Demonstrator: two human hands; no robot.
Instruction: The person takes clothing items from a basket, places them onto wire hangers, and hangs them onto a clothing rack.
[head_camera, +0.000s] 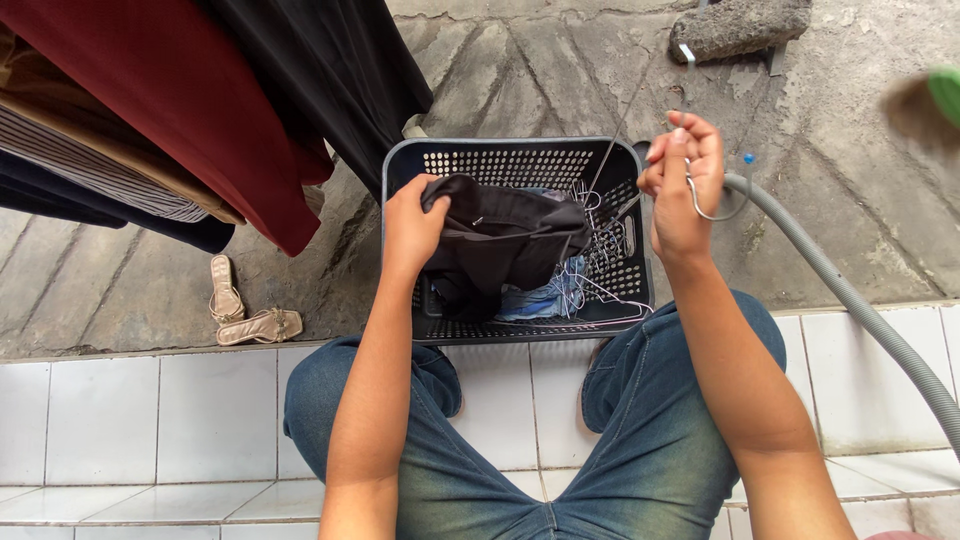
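Observation:
My left hand (412, 226) grips a black garment (505, 240) that drapes over a dark perforated laundry basket (520, 160). My right hand (682, 190) is closed around the hook of a grey wire hanger (612, 150), held at the basket's right rim, its wire running back into the basket. Inside the basket lie several more wire hangers (600, 270) and blue cloth (540, 298) under the black garment. I sit with jeans-clad knees (640, 420) on either side of the basket.
Clothes hang at the upper left: a dark red garment (190, 110), a black one (320, 70) and striped cloth (90, 160). Beige sandals (245, 310) lie on the concrete. A grey corrugated hose (860, 310) runs down the right. White tiles (130, 420) lie underfoot.

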